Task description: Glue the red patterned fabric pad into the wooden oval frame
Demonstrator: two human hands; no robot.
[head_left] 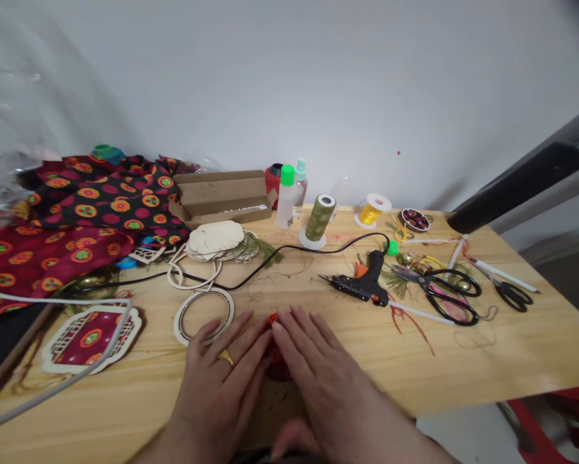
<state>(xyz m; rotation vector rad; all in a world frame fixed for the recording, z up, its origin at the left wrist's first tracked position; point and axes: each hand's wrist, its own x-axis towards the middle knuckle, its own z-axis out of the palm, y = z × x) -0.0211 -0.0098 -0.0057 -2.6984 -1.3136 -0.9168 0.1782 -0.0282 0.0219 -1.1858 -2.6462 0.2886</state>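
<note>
Side by side at the table's near edge, my left hand (pixel 226 380) and my right hand (pixel 318 367) lie palm down with fingers stretched out. Their inner fingers almost meet over a small dark red patterned piece (pixel 278 368), probably fabric, which they mostly cover. A bit of its red-orange pattern shows between the fingertips. A gold ring sits on a finger of my left hand. Just beyond that hand lies a pale ring-shaped frame (pixel 180 322). A black hot glue gun (pixel 361 283) rests on its side beyond my right hand.
Patterned fabric (pixel 86 209) is heaped at left, near a framed fabric piece (pixel 89 338) and a grey cable (pixel 52 393). Behind stand an open cardboard box (pixel 221 193), bottles (pixel 285 203), and a green thread spool (pixel 321 219). Black-handled scissors (pixel 448 290) lie at right.
</note>
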